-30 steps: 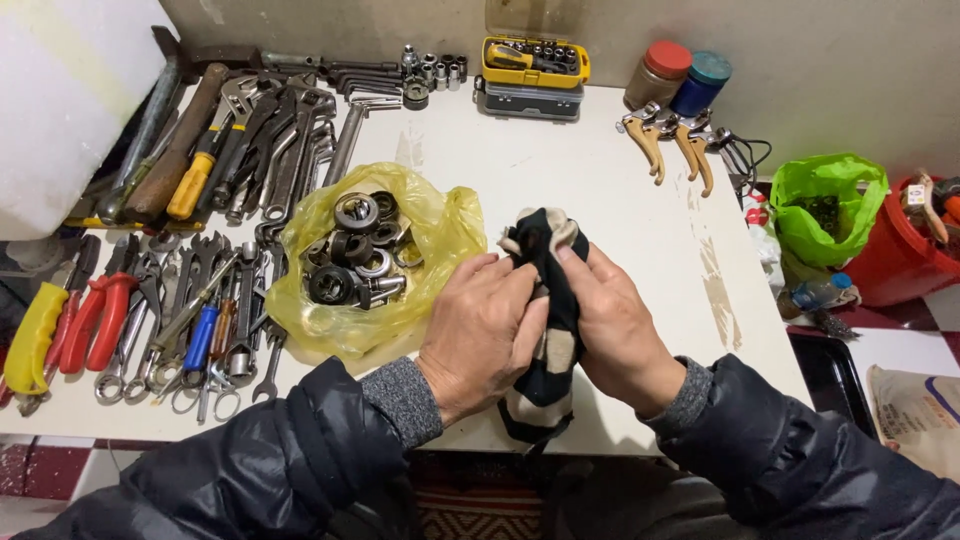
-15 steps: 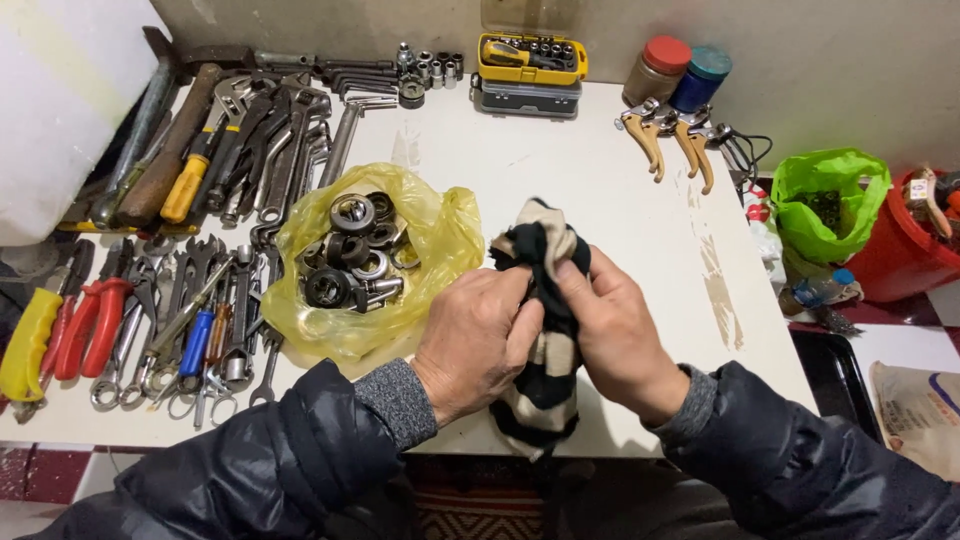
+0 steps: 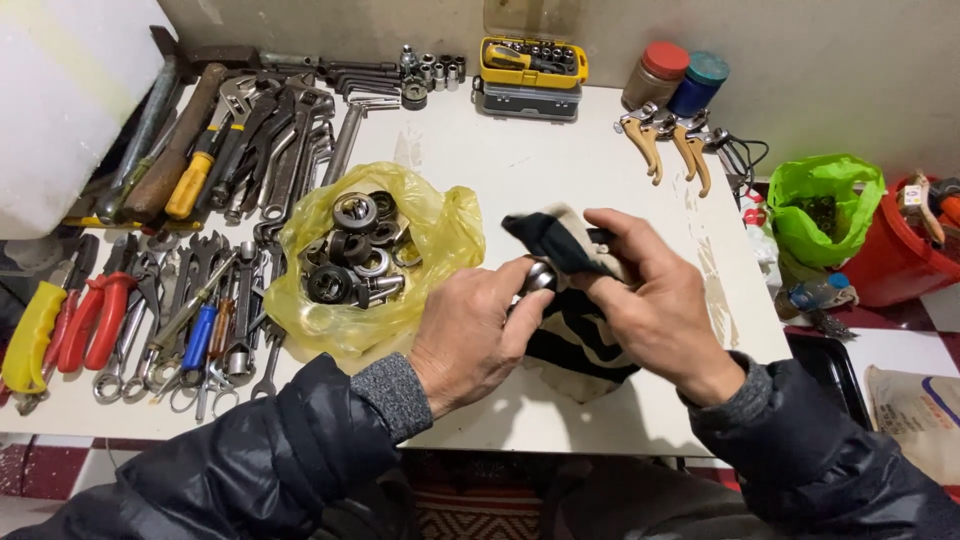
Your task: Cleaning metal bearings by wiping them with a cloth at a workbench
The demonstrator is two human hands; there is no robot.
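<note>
My left hand [image 3: 470, 330] pinches a small shiny round metal part [image 3: 540, 276] over the white table [image 3: 560, 170]. My right hand [image 3: 655, 295] grips a black and cream striped cloth [image 3: 580, 335] and presses a fold of it against that part. The cloth hangs down to the table's front edge. Just left of my hands lies an open yellow plastic bag [image 3: 440, 225] holding several dark and shiny metal rings and sockets [image 3: 352, 250].
Wrenches, pliers and screwdrivers [image 3: 190, 230] cover the table's left side. At the back stand small sockets [image 3: 430, 68], a yellow bit case [image 3: 532, 68], two jars [image 3: 675, 75] and orange-handled pruners [image 3: 670, 140]. A green bag [image 3: 825, 205] and red bucket [image 3: 905, 250] sit off the right edge.
My right hand has shifted right and pulled the cloth open and flatter. The shiny metal part, wrapped before, now shows at my left fingertips.
</note>
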